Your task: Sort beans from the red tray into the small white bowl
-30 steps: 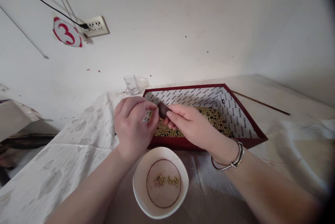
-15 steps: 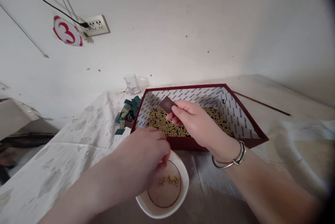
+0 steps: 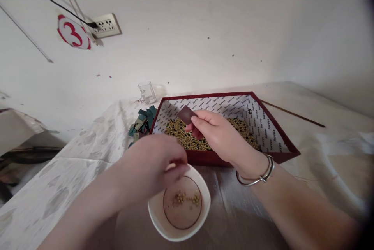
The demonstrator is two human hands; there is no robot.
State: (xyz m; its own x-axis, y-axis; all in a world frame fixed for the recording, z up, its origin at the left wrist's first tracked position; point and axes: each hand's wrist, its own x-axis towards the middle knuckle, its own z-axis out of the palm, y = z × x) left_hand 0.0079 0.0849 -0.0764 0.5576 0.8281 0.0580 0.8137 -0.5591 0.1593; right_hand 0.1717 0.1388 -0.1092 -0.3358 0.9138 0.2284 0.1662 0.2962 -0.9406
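Note:
My right hand [image 3: 214, 131] pinches a small dark brown card [image 3: 187, 115] between thumb and fingers, above a red box [image 3: 204, 158]. Many small yellowish and dark beads [image 3: 182, 135] cover the bottom of that box. Above the left rim of a white bowl [image 3: 179, 235], my left hand [image 3: 159, 160] has its fingers curled in a pinch. Whatever may lie between those fingertips is hidden and blurred. Inside the bowl, within a dark ring, lie several yellowish beads [image 3: 181, 197].
Left of the box lies a pile of dark green cards [image 3: 146, 117]. A glass mug [image 3: 147, 92] stands behind them by the wall. A thin brown stick [image 3: 295, 113] lies to the right. On the wall are a power socket [image 3: 106, 26] and a sign with a red 3 [image 3: 73, 33].
My left hand has shifted slightly left and its fingers have changed pose over the bowl. More beads show in the bowl. My right hand keeps the card nearly in place.

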